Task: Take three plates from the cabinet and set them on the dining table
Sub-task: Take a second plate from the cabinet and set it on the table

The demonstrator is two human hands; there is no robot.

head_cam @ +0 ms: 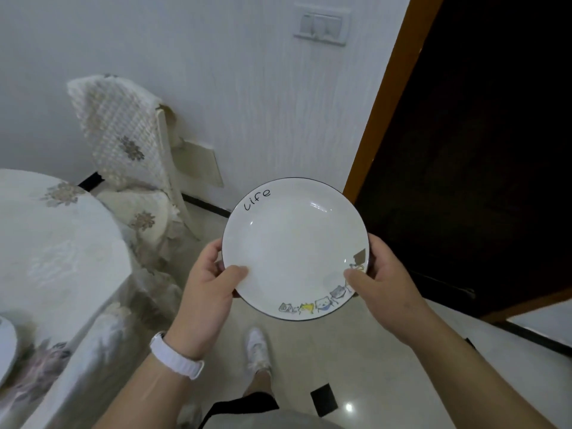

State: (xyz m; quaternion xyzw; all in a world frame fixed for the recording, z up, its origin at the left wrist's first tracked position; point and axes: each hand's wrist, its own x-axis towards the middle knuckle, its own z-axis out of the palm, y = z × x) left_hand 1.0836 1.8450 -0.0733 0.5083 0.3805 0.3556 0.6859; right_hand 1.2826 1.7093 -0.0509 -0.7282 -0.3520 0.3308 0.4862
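At center frame, over the pale floor, a round white plate [295,247] is held face-up and nearly level, its "Life" lettering toward upper left and a row of cartoon cats along its lower right rim. Left hand [205,292] and right hand [382,283] each pinch opposite edges, thumbs on top. At the left edge stands the cloth-covered dining table [55,243].

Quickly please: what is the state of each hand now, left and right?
Left hand: closed on the left rim of the plate, thumb on top.
Right hand: closed on the plate's right rim, thumb on top.
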